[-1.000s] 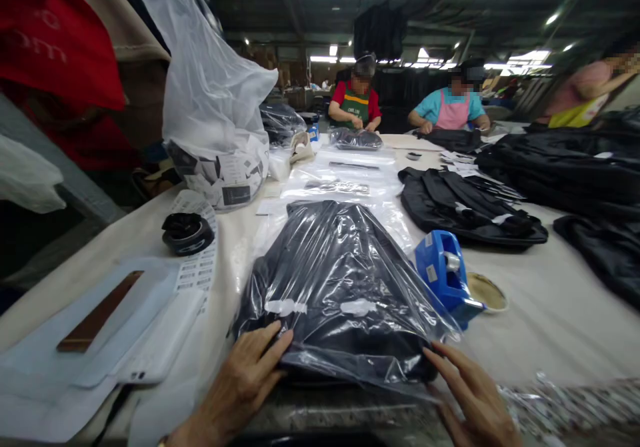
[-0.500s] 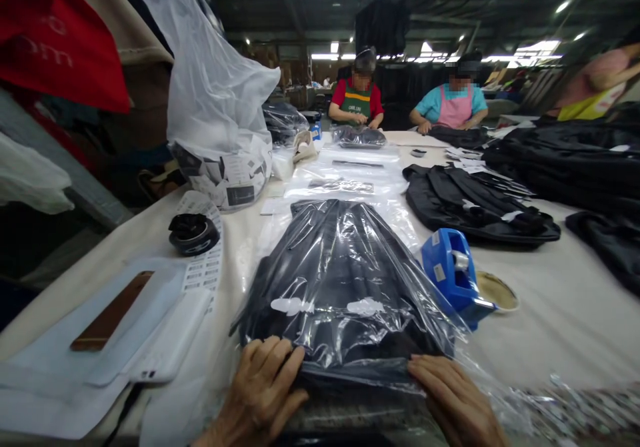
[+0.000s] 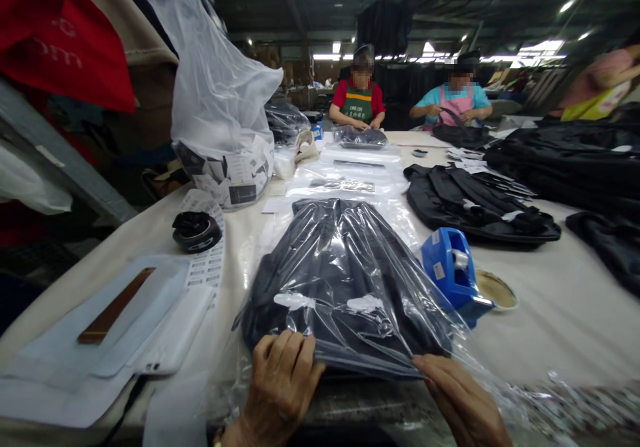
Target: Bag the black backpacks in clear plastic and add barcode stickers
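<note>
A black backpack (image 3: pixel 335 267) lies flat in front of me inside a clear plastic bag (image 3: pixel 360 357). Two white tags show through the shiny film. My left hand (image 3: pixel 283 380) has its fingers curled over the plastic's near edge, left of the middle. At the right end of that edge, my right hand (image 3: pixel 457 393) pinches the film with its fingers together; the thumb is mostly hidden. Close to the bag's right side stands a blue tape dispenser (image 3: pixel 445 267).
Left on the table (image 3: pixel 240 260) are a black tape roll (image 3: pixel 197 231), a barcode label sheet (image 3: pixel 207 267), a brown strip (image 3: pixel 116 305) and a sack of labels (image 3: pixel 230 173). Black backpacks (image 3: pixel 480 203) lie to the right. Two co-workers (image 3: pixel 357 103) work at the far end.
My left hand has shifted right and slightly up along the plastic's near edge, and the film there has drawn in. My right hand has barely moved. A far co-worker has lifted a black strap.
</note>
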Tool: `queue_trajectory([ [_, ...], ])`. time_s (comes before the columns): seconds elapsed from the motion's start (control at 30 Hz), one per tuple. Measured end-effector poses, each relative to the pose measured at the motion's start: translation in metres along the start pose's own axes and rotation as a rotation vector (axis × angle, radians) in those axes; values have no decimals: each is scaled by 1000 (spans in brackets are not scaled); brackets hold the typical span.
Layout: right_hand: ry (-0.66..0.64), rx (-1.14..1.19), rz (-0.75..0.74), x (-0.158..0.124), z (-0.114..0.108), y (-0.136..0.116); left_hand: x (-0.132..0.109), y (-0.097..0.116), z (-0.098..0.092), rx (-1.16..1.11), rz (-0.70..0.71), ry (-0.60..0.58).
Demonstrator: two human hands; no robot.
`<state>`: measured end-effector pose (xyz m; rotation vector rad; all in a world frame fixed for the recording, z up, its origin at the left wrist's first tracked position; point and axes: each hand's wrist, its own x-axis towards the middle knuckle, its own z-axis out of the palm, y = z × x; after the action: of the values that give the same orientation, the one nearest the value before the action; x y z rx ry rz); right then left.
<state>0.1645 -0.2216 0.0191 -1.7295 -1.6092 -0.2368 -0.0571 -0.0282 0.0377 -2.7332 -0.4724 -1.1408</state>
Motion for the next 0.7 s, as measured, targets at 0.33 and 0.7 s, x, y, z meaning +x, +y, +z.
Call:
queue_trajectory([
  [0.33,-27,9,51,4,-5,-8,4,21,20,-45,42,-4],
  [0.7,11,-77,-231,-8,6,9,-34,-20,-13,-89,126,-57],
])
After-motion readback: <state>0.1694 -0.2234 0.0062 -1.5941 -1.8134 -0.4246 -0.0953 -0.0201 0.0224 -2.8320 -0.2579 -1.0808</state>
